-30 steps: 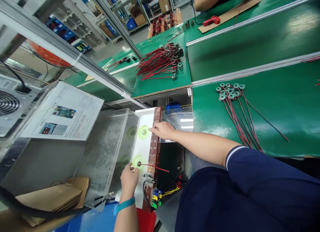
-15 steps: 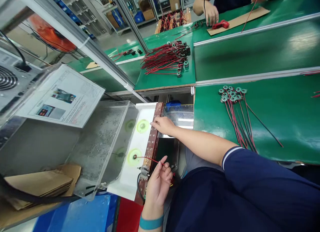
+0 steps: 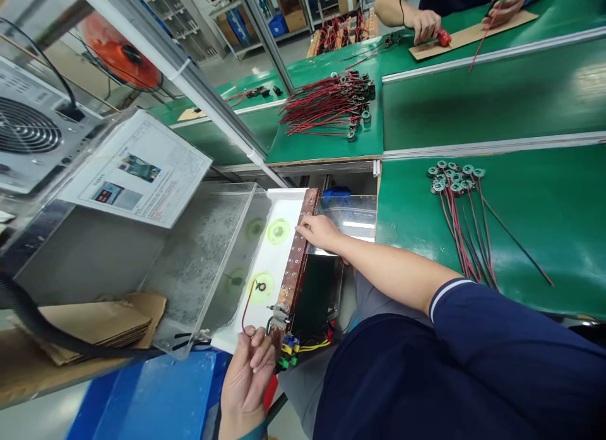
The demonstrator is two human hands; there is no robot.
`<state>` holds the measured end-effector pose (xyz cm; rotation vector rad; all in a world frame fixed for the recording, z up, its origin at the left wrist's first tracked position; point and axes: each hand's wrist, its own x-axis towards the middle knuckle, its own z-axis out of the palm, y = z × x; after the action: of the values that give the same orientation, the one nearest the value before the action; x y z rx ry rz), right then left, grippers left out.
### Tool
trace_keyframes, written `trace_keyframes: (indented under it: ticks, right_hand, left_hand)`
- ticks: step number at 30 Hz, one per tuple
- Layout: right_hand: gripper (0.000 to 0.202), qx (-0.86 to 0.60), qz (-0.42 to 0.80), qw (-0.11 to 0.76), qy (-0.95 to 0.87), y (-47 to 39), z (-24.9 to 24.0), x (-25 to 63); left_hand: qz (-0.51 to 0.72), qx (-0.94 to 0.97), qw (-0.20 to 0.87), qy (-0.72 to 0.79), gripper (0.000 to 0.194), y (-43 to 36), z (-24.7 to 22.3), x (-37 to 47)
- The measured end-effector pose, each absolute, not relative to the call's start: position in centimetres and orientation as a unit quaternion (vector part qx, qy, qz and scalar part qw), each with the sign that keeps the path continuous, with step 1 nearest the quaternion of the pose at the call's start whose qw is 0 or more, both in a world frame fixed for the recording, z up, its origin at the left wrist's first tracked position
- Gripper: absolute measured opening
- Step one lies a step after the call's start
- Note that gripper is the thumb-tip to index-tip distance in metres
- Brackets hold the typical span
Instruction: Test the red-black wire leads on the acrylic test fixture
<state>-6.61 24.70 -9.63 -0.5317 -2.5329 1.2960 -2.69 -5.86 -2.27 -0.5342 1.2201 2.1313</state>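
My left hand (image 3: 250, 370), at the bottom of the view, pinches a thin red wire (image 3: 245, 307). The wire's other end joins a small dark ring-shaped part (image 3: 260, 287), which sits on the nearer yellow-green disc (image 3: 266, 295) of a white panel (image 3: 255, 314). Along the panel runs a brown strip with metal studs (image 3: 294, 254). My right hand (image 3: 322, 231) lies over that strip beside the farther yellow-green disc (image 3: 278, 231). Its fingers are drawn together, and whatever they may hold is too small to make out.
A clear plastic guard (image 3: 222, 263) borders the panel on the left. Wired ring parts (image 3: 457, 178) lie on the green table (image 3: 530, 219), with a bigger pile (image 3: 331, 102) farther back. Across the bench, a co-worker's hand (image 3: 426, 26) grips a red tool. A blue box (image 3: 156, 389) stands below.
My left hand has swung left and down, drawing the red wire from the strip side round to the near side of the disc. My right hand stays over the strip.
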Motion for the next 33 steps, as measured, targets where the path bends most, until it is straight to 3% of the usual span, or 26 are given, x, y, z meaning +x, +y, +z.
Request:
trace_keyframes:
  ticks: [2,8,20,26,33]
  right_hand:
    - [0.029,-0.181,0.442,0.126,-0.869,24.7,-9.7,-6.6]
    - [0.026,-0.178,0.427,0.147,-0.874,24.6,-10.1,-6.7]
    - [0.022,-0.180,0.433,0.151,-0.870,24.7,-10.2,-6.7]
    - [0.022,-0.178,0.426,0.152,-0.874,24.7,-10.3,-6.8]
    - [0.022,-0.174,0.430,0.137,-0.875,24.7,-10.1,-6.7]
  left_hand:
    - [0.778,-0.184,0.313,0.513,0.049,-6.6,-2.6,-2.8]
    - [0.667,-0.141,0.291,0.671,0.063,-7.4,-3.7,-3.1]
    - [0.620,-0.152,0.237,0.732,0.080,-8.1,-4.0,-3.3]
    - [0.559,-0.076,0.197,0.802,0.066,-8.5,-4.6,-2.8]
    - [0.493,-0.059,0.190,0.847,0.068,-8.3,-4.8,-2.1]
